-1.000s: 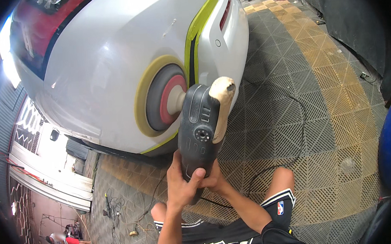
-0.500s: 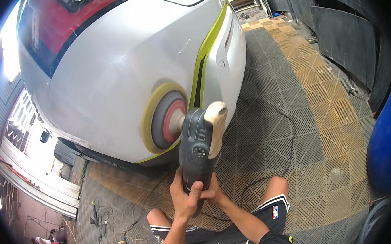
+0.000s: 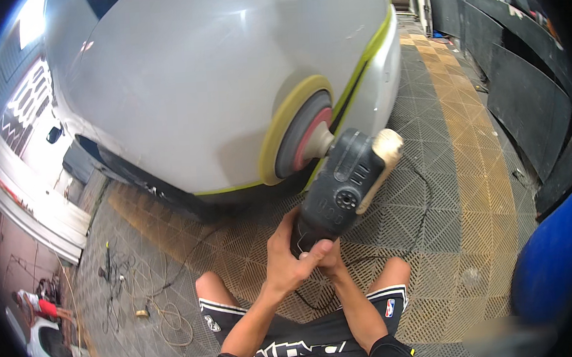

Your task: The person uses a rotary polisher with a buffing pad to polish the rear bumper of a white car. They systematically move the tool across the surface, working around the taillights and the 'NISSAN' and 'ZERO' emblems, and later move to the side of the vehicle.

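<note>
Both my hands grip a black polisher (image 3: 336, 192) by its body. My left hand (image 3: 287, 253) wraps its near end, thumb laid across the top. On the other side, my right hand (image 3: 331, 259) closes around it, partly hidden by the tool. The yellow foam pad (image 3: 277, 136), with grey and pink layers behind it, faces the pale car panel (image 3: 196, 99) and appears to rest against it. Yellow-green masking tape (image 3: 373, 49) borders the panel beside the pad. A cream-coloured covering wraps the side handle (image 3: 383, 163), which neither hand holds.
A black cord (image 3: 427, 215) curves over the grated floor tiles (image 3: 437, 287). Looser cables (image 3: 170, 316) lie at the left. Dark panels (image 3: 524, 105) lean along the right side, above a blue drum (image 3: 546, 254). Another person (image 3: 41, 305) is far off at the lower left.
The polisher has shifted right and slightly up in the view and leans more to the right. The car also sits farther right in the picture. Both hands keep their hold.
</note>
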Available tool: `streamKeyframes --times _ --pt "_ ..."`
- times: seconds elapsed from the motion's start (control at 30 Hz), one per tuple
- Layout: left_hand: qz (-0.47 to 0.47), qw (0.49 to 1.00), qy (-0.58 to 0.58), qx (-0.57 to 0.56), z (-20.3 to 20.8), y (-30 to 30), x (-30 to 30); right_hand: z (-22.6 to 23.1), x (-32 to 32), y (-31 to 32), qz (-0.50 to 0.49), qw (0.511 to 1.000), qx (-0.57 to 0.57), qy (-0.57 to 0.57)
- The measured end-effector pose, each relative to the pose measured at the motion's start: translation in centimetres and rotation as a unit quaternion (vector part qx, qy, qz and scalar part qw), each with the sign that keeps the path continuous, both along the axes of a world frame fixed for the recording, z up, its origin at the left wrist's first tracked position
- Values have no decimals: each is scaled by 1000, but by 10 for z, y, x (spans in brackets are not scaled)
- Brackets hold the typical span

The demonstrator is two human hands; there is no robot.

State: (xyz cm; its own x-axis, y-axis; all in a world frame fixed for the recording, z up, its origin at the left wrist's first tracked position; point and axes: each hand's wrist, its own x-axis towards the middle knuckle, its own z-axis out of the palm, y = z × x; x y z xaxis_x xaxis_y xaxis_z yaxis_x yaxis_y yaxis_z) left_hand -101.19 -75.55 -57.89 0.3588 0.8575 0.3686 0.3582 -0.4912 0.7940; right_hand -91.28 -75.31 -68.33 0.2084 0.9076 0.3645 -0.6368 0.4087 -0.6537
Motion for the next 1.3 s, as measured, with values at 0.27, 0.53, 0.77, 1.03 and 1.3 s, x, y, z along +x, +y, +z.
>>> streamKeyframes --times 0.27,0.53,0.77,1.03,1.3 --pt "58 994 86 17 3 8 -38 -41 -67 24 -14 995 -73 -73" --pt "-15 998 58 -27 -24 52 -115 -68 -122 40 -55 982 -118 -133" --pt "17 985 -131 -108 -91 68 -124 -82 -127 52 -72 958 -109 -255" --pt "28 947 -260 -188 -147 78 -130 -75 -102 61 -168 842 -134 -495" --pt "-11 946 -263 -190 -135 71 -104 -72 -85 45 -192 877 -185 -400"
